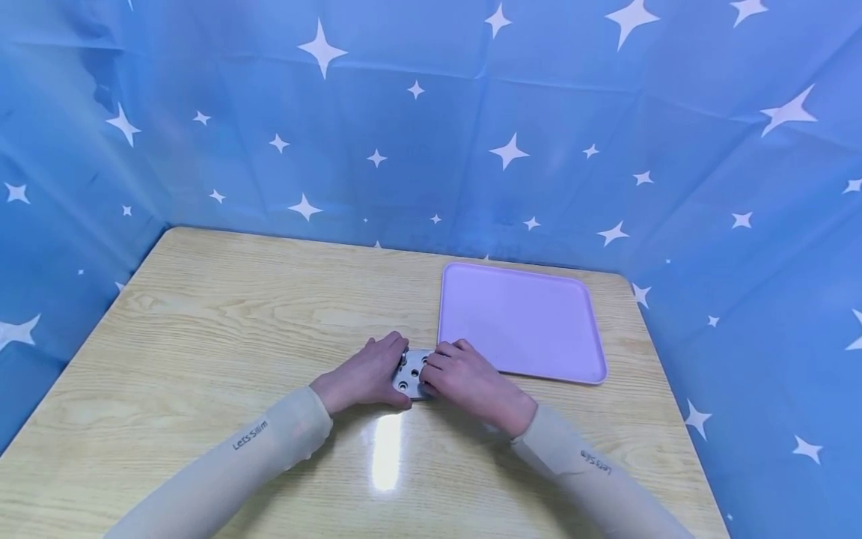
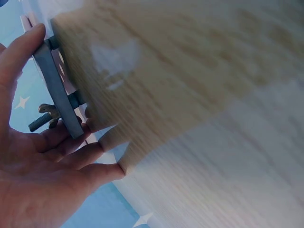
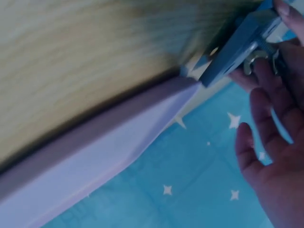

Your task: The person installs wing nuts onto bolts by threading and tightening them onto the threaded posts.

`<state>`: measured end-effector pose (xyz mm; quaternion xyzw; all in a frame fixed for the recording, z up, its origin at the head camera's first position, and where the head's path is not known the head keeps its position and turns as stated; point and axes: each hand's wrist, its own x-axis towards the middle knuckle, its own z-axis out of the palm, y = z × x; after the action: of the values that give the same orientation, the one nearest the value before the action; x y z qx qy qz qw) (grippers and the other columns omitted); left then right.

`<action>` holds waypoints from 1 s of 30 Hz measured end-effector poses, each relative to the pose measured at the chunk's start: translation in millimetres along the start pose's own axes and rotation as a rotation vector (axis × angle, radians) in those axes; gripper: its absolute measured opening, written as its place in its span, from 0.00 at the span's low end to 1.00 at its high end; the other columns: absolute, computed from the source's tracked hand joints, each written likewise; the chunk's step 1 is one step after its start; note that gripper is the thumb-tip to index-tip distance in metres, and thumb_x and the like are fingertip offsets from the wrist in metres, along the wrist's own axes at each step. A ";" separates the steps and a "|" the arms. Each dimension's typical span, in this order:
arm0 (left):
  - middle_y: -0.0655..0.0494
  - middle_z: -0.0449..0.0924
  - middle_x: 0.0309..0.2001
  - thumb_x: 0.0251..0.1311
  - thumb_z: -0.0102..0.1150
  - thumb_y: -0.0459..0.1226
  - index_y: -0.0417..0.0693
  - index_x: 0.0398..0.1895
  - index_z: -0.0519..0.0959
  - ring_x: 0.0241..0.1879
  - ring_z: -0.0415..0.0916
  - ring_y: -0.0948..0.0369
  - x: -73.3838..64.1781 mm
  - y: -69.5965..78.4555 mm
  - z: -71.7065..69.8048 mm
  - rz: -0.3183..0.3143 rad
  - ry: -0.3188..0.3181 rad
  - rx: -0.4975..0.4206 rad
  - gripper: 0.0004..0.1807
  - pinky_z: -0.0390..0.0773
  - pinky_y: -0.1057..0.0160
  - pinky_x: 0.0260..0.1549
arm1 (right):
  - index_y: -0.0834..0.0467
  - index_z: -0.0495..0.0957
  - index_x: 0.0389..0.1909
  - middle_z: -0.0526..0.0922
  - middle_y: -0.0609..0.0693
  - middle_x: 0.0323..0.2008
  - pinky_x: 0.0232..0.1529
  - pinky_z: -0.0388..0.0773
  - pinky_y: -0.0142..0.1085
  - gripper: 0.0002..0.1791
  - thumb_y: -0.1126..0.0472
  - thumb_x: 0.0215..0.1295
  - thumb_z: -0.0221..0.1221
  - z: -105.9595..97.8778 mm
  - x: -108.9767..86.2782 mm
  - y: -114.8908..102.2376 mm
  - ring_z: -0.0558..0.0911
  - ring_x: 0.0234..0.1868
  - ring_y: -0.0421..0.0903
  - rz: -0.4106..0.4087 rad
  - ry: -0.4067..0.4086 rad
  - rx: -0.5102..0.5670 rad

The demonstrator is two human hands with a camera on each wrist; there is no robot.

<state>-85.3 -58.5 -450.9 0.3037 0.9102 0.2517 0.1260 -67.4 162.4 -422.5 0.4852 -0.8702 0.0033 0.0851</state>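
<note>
In the head view my two hands meet over a small grey metal plate (image 1: 414, 373) with several round holes. My left hand (image 1: 370, 372) holds the plate's left side, thumb at the near edge and fingers at the far edge. The left wrist view shows a wing nut (image 2: 49, 114) on a threaded bolt (image 2: 39, 122) standing out of the plate. My right hand (image 1: 471, 380) covers the plate's right side with curled fingers. In the right wrist view its thumb touches one end of the plate, and its fingers lie by another wing nut (image 3: 259, 59).
A shallow purple tray (image 1: 525, 322) lies just beyond my right hand, its near left corner close to the plate. The wood-grain table (image 1: 269, 299) carries both. Blue curtains (image 1: 431, 150) with white stars stand behind the table and at both sides.
</note>
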 end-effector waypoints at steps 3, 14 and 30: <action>0.48 0.73 0.49 0.42 0.83 0.49 0.31 0.61 0.71 0.45 0.71 0.57 -0.6 0.6 0.3 -0.005 -0.005 0.001 0.47 0.72 0.35 0.62 | 0.52 0.84 0.37 0.84 0.43 0.35 0.37 0.75 0.38 0.03 0.57 0.69 0.67 3.1 1.9 -5.6 0.77 0.39 0.45 0.056 0.026 0.051; 0.50 0.73 0.46 0.41 0.84 0.49 0.32 0.59 0.72 0.43 0.71 0.57 0.3 1.9 0.2 -0.005 0.010 0.012 0.47 0.73 0.34 0.62 | 0.56 0.80 0.29 0.78 0.46 0.23 0.25 0.70 0.36 0.05 0.63 0.62 0.66 14.1 5.2 -19.2 0.71 0.24 0.45 0.219 0.170 0.089; 0.49 0.73 0.48 0.43 0.83 0.50 0.32 0.59 0.71 0.46 0.73 0.56 0.0 2.9 -1.6 0.001 -0.012 0.011 0.46 0.70 0.31 0.63 | 0.48 0.81 0.62 0.80 0.42 0.64 0.56 0.78 0.47 0.23 0.63 0.67 0.68 -12.3 -9.0 6.1 0.77 0.63 0.48 -0.037 -0.120 0.148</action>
<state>-84.5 -57.1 -448.0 0.3062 0.9108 0.2447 0.1299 -66.2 174.3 -411.3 0.5056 -0.8620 0.0368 -0.0033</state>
